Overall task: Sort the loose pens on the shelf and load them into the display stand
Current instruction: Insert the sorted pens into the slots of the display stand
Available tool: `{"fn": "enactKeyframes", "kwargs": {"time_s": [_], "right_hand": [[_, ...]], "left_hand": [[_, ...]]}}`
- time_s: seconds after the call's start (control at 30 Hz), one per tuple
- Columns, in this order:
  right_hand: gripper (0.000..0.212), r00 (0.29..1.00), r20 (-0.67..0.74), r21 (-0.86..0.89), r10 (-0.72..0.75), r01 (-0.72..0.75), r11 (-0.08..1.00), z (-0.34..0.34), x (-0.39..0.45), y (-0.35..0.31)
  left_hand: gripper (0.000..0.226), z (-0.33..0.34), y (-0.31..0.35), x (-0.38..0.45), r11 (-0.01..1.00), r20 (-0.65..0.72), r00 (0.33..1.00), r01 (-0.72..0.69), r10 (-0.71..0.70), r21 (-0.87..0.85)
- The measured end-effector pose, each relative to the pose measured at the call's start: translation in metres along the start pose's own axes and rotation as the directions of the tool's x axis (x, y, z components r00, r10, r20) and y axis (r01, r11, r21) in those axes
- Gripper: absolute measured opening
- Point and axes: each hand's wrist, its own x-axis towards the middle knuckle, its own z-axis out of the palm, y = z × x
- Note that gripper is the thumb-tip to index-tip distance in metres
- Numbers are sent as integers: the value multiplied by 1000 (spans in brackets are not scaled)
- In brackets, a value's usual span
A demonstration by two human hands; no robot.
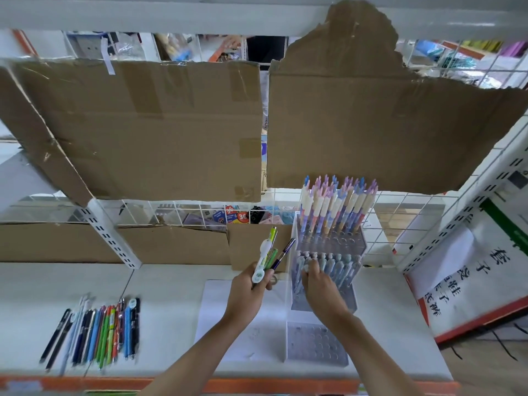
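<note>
Head view: my left hand [251,287] clamps a fan of pens [270,257], tips toward 1 o'clock, kept ready as stock. My right hand [317,281] curls over the display stand [325,284] middle row, seating one; exact pinch hidden. Loose pens [94,332] wait at 8 o'clock on the shelf [171,295].

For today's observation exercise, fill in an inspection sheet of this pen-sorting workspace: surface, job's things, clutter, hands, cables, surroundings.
Surface: white shelf with an orange front edge.
Job's things: clear tiered display stand, back tier full of pastel pens, middle tier holding a row of blue-grey pens, front tier unfilled; row of loose pens lying at left.
Clutter: white paper sheet under the stand.
Hands: left hand grips a few pens; right hand fingers curl among the middle-tier pens.
Cables: nothing seen.
Surroundings: cardboard panels against wire grid backing; sign with Chinese characters at right.
</note>
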Motion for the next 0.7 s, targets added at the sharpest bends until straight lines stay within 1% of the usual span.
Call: {"fn": "enactKeyframes", "kwargs": {"time_s": [0.03, 0.1, 0.17, 0.3, 0.4, 0.47, 0.5, 0.53, 0.57, 0.63, 0.67, 0.7], "right_hand": [[11, 1000, 11, -9, 14, -14, 1000, 4, 1, 1], [16, 998, 44, -30, 33, -32, 999, 11, 3, 1], [21, 998, 43, -31, 49, -48, 998, 13, 4, 3], [18, 998, 37, -23, 43, -42, 999, 9, 4, 3], [22, 999, -6, -5, 41, -41, 999, 0, -1, 2], [22, 999, -50, -39, -3, 1, 999, -9, -7, 0], [22, 995, -94, -45, -37, 33, 998, -14, -10, -3], [19, 985, -153, -24, -77, 74, 997, -21, -13, -8], [15, 969, -219, 35, -117, 128, 991, -27, -16, -14], [8, 925, -327, 200, -191, 266, 943, -40, -22, -28], [10, 921, -333, 297, -201, 305, 905, -47, -26, -37], [10, 933, -301, 397, -199, 313, 863, -51, -29, -44]], "left_hand": [[21, 0, -1, 0, 1000, -3, 1000, -1, 1, 2], [24, -1, -1, 0, 1000, -8, 1000, -4, 4, -2], [24, -1, -1, -1, 1000, -13, 1000, -10, 10, -23], [24, 0, 0, -1, 999, -4, 1000, -26, 26, -30], [21, 1, -2, 1, 999, 13, 1000, -26, 27, -39], [19, 3, -3, 3, 999, 21, 999, -27, 28, -42], [17, 4, -3, 4, 999, 26, 999, -33, 34, -41], [15, 5, -3, 5, 998, 31, 999, -41, 42, -43], [14, 7, -2, 5, 998, 35, 998, -51, 52, -44], [16, 11, 0, 6, 997, 39, 997, -72, 73, -34], [17, 14, 1, 6, 996, 43, 995, -90, 91, -23], [18, 17, 3, 7, 993, 49, 992, -114, 114, -10]]}}
